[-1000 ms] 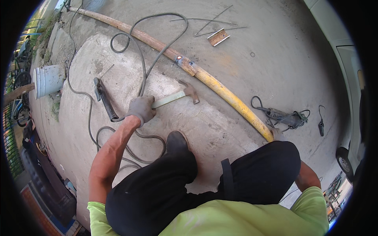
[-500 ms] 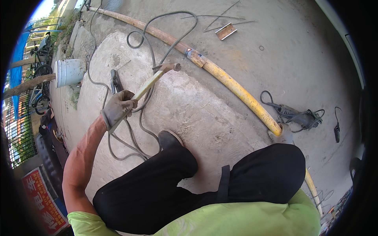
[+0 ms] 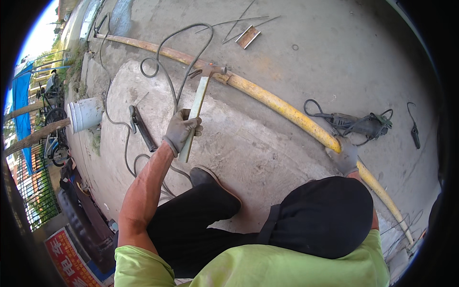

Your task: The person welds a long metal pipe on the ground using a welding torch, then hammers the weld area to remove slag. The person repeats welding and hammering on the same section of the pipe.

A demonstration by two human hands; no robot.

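Observation:
My left hand (image 3: 183, 129), in a grey glove, is closed round the pale green handle of a hammer (image 3: 193, 114). The hammer is raised with its rusty head up, in front of the joint in a long rusty yellow pipe (image 3: 280, 104) lying across the concrete. My gloved right hand (image 3: 344, 154) is wrapped round the pipe beside my right knee. A black electrode holder (image 3: 142, 129) with a thin rod lies left of my left hand, among loops of dark cable (image 3: 171, 82).
A grinder-like power tool (image 3: 356, 124) and a small black clamp (image 3: 416, 136) lie beyond the pipe at the right. A rusty channel piece (image 3: 247, 36) and thin rods (image 3: 229, 19) lie farther away. A white bucket (image 3: 86, 115), wooden poles (image 3: 43, 134), bicycles and railings line the left.
My left hand has lifted the hammer and turned it more upright, its head now higher. My right hand shows more fully on the pipe. The view has shifted.

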